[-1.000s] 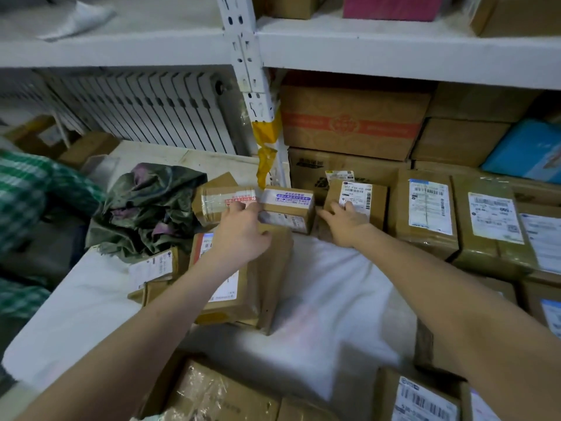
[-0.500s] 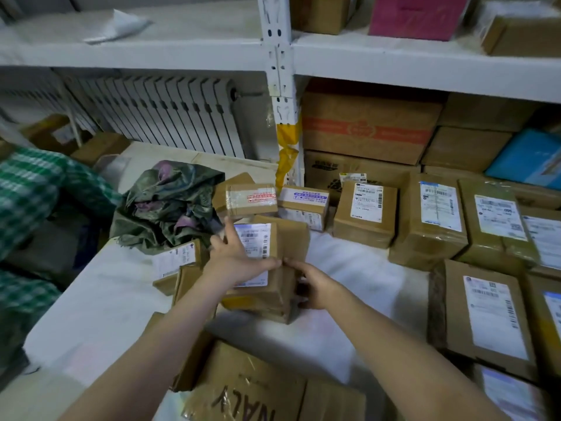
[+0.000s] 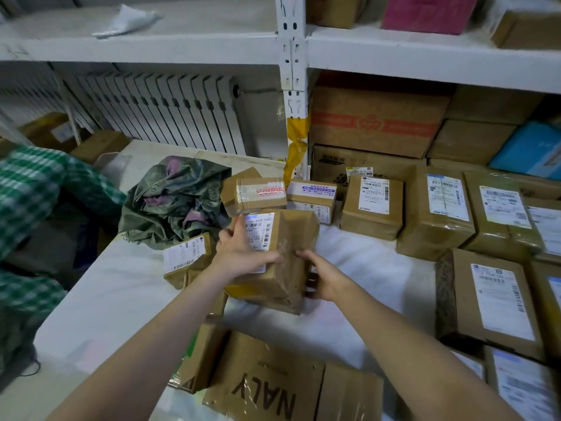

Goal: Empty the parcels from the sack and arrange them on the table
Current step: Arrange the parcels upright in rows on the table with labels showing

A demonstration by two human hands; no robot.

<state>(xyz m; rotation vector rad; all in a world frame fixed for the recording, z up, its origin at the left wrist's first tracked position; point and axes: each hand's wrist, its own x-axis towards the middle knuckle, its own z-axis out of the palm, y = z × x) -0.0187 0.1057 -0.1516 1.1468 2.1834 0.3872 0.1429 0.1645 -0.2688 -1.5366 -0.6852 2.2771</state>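
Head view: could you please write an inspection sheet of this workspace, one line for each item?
Surface: white-covered table, with parcels round its edges.
Job's things: labelled cardboard parcel, tilted, between both hands; crumpled green sack lying at the far left; row of labelled parcels along the back right.
Clutter: box printed NALY at the near edge.
Grips: left hand grips the parcel's labelled face; right hand grips its right side.
Cables: nothing seen.
Surroundings: white shelving stacked with boxes, radiator behind, green checked fabric at the left.
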